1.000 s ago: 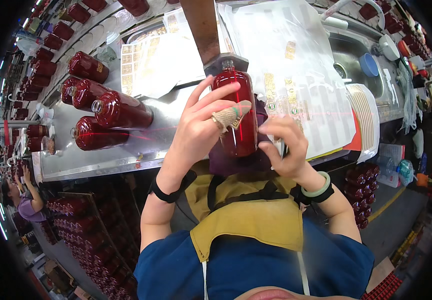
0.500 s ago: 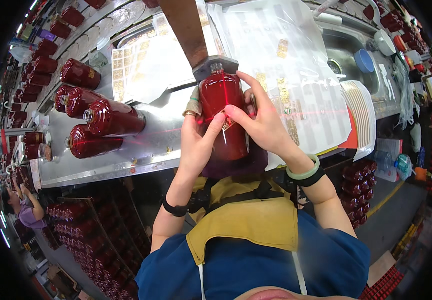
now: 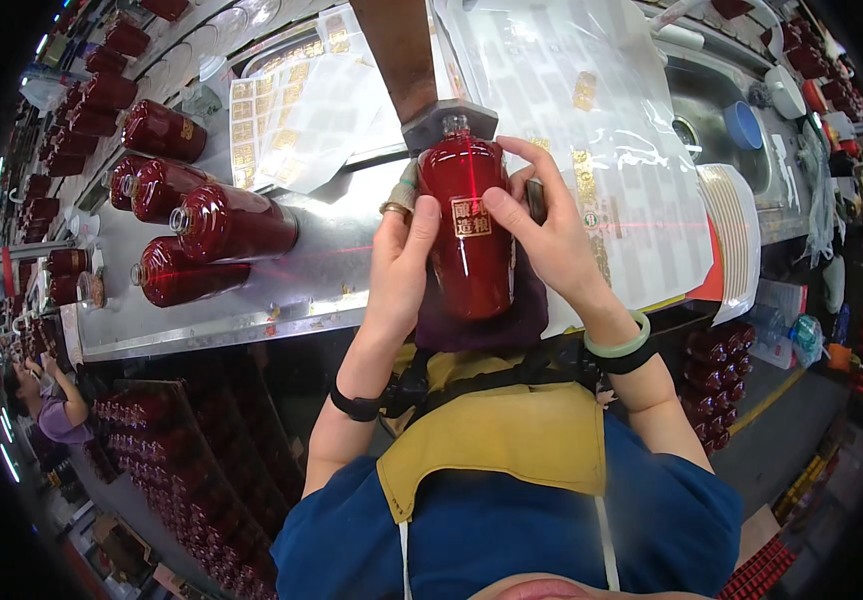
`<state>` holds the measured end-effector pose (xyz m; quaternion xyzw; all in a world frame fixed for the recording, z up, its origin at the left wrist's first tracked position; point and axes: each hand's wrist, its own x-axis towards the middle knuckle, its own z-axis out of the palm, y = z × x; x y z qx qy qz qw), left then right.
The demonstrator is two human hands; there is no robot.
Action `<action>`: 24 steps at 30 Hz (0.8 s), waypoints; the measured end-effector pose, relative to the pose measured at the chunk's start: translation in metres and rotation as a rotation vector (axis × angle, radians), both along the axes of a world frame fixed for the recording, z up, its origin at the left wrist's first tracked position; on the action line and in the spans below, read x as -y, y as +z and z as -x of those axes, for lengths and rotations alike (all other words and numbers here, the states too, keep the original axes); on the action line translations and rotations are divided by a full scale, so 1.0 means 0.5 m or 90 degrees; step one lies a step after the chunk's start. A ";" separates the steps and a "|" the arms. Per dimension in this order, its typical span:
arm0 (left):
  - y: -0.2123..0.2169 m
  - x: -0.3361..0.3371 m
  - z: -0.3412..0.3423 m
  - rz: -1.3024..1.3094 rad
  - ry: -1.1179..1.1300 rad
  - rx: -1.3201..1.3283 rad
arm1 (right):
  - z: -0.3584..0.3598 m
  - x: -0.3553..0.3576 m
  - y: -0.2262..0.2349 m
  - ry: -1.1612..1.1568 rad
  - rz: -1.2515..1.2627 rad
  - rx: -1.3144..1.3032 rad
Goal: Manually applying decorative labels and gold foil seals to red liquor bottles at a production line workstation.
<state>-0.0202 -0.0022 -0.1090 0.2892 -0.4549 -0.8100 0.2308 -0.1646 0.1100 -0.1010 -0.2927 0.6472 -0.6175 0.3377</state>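
A glossy red bottle (image 3: 468,230) lies neck-away on a dark purple cloth (image 3: 482,325) at the front edge of a metal worktable (image 3: 252,320). A small gold square label sits on the bottle's front. My left hand (image 3: 400,262) holds the bottle's left side, thumb against the label's left edge. My right hand (image 3: 542,230) wraps the right side, with its thumb pressing on the label. The bottle's neck rests against a grey block (image 3: 450,120) under a brown post.
Several more red bottles (image 3: 222,222) lie on their sides at the left of the table. Sheets of gold labels (image 3: 292,110) and clear plastic sheets (image 3: 592,120) lie behind. A sink (image 3: 722,110) holds a blue bowl. Another person (image 3: 52,400) stands lower left.
My hands went from fingering the bottle's front to pressing a gold label on it; both thumbs now rest at the label, and the bottle sits against the grey block.
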 end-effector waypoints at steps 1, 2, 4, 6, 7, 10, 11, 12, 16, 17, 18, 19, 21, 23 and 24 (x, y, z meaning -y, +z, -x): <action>-0.003 -0.005 0.005 0.054 -0.003 0.003 | -0.004 0.002 -0.005 -0.001 0.001 -0.027; -0.005 -0.009 0.006 0.107 -0.006 0.006 | -0.007 0.003 -0.009 -0.002 0.002 -0.054; -0.005 -0.013 0.006 0.101 -0.004 0.006 | -0.005 0.003 -0.010 0.000 0.001 -0.032; -0.003 -0.016 0.006 0.096 -0.001 0.005 | -0.003 0.004 -0.009 0.004 0.000 -0.010; -0.001 -0.016 0.006 0.101 -0.001 0.014 | -0.003 0.005 -0.009 0.004 0.002 -0.001; -0.005 -0.015 0.006 0.105 -0.003 0.018 | -0.007 0.006 -0.008 -0.003 0.005 -0.005; -0.008 -0.014 0.007 0.104 -0.004 0.012 | -0.009 0.006 -0.009 -0.012 0.008 -0.019; -0.008 -0.013 0.004 0.090 -0.020 0.015 | -0.009 0.005 -0.009 -0.010 0.007 -0.017; -0.006 -0.002 0.001 0.028 -0.022 -0.026 | 0.004 0.003 0.000 -0.005 0.031 0.044; -0.011 0.003 -0.003 0.029 -0.022 -0.027 | 0.007 0.001 0.004 -0.002 0.026 0.087; -0.021 0.009 -0.007 0.021 -0.019 -0.019 | 0.008 0.001 0.001 -0.011 0.040 0.113; -0.025 0.011 -0.010 0.013 -0.016 -0.011 | 0.008 0.001 0.001 -0.011 0.042 0.111; -0.025 0.009 -0.010 0.017 -0.007 -0.017 | 0.008 0.001 0.001 -0.015 0.023 0.125; -0.019 0.004 -0.007 0.020 0.000 -0.023 | 0.009 0.002 -0.001 -0.007 0.023 0.120; -0.012 0.001 -0.005 0.013 -0.011 -0.040 | 0.008 0.003 -0.003 0.001 0.022 0.118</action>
